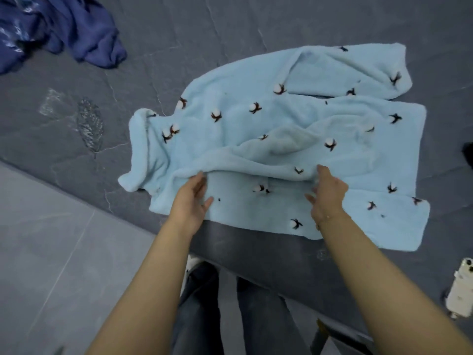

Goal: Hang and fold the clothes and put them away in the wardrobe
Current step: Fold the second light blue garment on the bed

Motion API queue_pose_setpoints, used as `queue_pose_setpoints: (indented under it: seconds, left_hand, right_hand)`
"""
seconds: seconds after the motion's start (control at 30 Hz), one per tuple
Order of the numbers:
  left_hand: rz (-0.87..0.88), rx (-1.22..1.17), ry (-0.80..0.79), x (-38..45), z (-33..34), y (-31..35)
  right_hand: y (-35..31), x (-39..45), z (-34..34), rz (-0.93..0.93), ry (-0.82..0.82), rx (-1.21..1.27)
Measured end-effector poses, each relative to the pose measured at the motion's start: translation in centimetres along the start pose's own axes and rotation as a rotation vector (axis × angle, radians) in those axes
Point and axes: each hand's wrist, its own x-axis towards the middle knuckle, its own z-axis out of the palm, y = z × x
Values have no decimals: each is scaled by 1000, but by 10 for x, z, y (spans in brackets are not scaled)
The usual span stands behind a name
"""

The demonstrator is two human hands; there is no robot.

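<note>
A light blue fleece top (pixel 268 119) with small cotton-flower motifs lies spread on the dark grey bed surface (pixel 179 34), collar to the left. One sleeve is folded across its middle; the other lies along the far right. My left hand (pixel 193 201) rests on the near part of the garment, fingers straight, their tips at the edge of the folded sleeve. My right hand (pixel 327 193) lies over the same sleeve edge further right, fingers relaxed and holding nothing that I can see.
A crumpled dark blue garment (pixel 58 29) lies at the far left of the bed. A white phone (pixel 463 288) sits at the bed's near right edge. Grey floor tiles (pixel 51 252) lie to the left; my legs stand against the bed's near edge.
</note>
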Motion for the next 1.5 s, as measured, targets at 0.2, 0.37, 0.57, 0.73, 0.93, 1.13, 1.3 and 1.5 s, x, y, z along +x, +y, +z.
queue_pose_setpoints:
  seconds: [0.2, 0.37, 0.57, 0.73, 0.93, 1.13, 1.3, 1.5]
  left_hand:
    - [-63, -123, 121, 2, 38, 15]
    - [-5, -409, 110, -8, 46, 23]
    - [-2, -540, -61, -43, 22, -28]
    - [-107, -623, -61, -27, 13, -42]
    - [-35, -492, -27, 2, 3, -28]
    - [-3, -202, 203, 1, 2, -37]
    - [-359, 598, -13, -37, 7, -20]
    - [399, 1157, -114, -47, 47, -17]
  right_hand:
    - [-34, 15, 15, 415, -93, 282]
    - [-65, 19, -8, 144, -274, 533]
    - [-52, 16, -93, 195, -425, 742]
    - [-3, 12, -121, 326, -306, 783]
    - [3, 37, -152, 227, -212, 944]
    - [26, 43, -154, 386, 62, 684]
    - [23, 42, -141, 215, 346, 271]
    - [18, 31, -144, -590, 127, -623]
